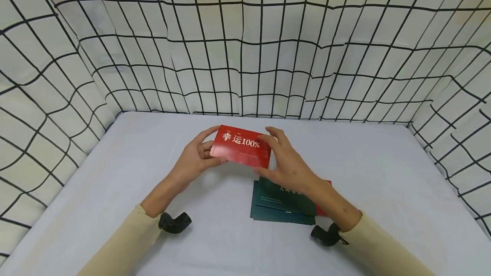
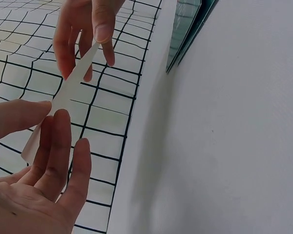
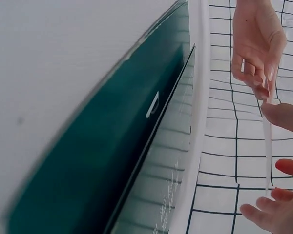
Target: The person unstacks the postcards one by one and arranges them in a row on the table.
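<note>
Red card (image 1: pixel 241 148), one, landscape format, face bearing large white characters and "100%", a smaller line of print below; held raised over the middle of the bench, slightly tilted, its right end lower; left grip (image 1: pixel 192 156): thumb and fingers pinching the card's left end; right grip (image 1: pixel 287 163): thumb at the lower right corner, a finger at the upper right, the card held between; cream sleeves (image 1: pixel 120 242), long, ending at both wrists; black curved fittings (image 1: pixel 174 222), one beside each cuff.

Dark green card (image 1: pixel 284 199), pale lettering on its face, lying on the bench beneath the right forearm and partly hidden by it; teal card (image 1: pixel 281 216) under it, projecting at the near edge and the left; red piece (image 1: pixel 322 211) showing at the right of the same pile, mostly covered.

Bench (image 1: pixel 215 246), white, smooth, matt, with soft shadows below the hands; wall covering (image 1: pixel 230 56), white with a black grid, rising behind the bench and along both sides; grid lines wavering, the sheet creased in places; faint yellowish and pinkish tints towards the top.
</note>
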`<state>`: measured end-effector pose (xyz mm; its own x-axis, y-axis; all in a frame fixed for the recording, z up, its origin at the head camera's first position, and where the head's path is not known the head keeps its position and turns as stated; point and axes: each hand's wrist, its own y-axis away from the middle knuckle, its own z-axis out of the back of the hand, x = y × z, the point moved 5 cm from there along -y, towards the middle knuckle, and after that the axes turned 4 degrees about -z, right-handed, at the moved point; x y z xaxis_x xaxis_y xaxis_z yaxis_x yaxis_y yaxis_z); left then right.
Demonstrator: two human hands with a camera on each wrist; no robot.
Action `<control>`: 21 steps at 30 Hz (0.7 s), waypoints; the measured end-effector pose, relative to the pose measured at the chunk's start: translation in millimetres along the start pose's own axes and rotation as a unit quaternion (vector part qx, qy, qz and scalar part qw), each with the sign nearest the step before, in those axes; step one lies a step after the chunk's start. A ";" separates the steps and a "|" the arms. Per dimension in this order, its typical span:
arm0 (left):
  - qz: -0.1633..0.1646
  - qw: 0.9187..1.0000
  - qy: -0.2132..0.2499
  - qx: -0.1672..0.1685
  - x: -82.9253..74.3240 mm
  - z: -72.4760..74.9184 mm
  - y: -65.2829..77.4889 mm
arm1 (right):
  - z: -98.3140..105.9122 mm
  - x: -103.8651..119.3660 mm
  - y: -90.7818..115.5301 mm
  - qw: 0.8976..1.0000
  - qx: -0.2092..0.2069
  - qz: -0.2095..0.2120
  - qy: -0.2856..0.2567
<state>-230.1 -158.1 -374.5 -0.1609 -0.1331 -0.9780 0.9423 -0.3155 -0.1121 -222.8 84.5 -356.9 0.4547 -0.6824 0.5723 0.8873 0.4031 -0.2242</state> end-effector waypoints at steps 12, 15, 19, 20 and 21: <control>-0.005 0.999 0.023 -0.029 2.1 10.1 -0.2 | -0.2 5.2 -7.9 0.997 -0.053 -0.056 0.019; -0.005 0.999 0.019 -0.038 1.7 12.4 -0.8 | -4.7 4.6 -11.2 0.994 -0.041 -0.095 -0.027; -0.004 0.999 0.012 -0.046 1.8 15.3 -0.4 | -13.0 6.8 -15.7 0.988 -0.014 -0.123 -0.091; -0.004 0.999 0.010 -0.048 2.0 16.2 -0.2 | -14.9 7.8 -17.1 0.987 -0.010 -0.124 -0.101; -0.004 0.999 0.009 -0.050 2.2 17.3 0.0 | -16.6 9.0 -18.3 0.986 -0.006 -0.123 -0.108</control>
<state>-235.5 -174.6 -373.6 -0.1637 -0.1140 -0.9799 0.9658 -0.2211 -0.1356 -233.6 60.9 -360.8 0.1995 -0.6121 0.7652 0.9702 0.2332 -0.0663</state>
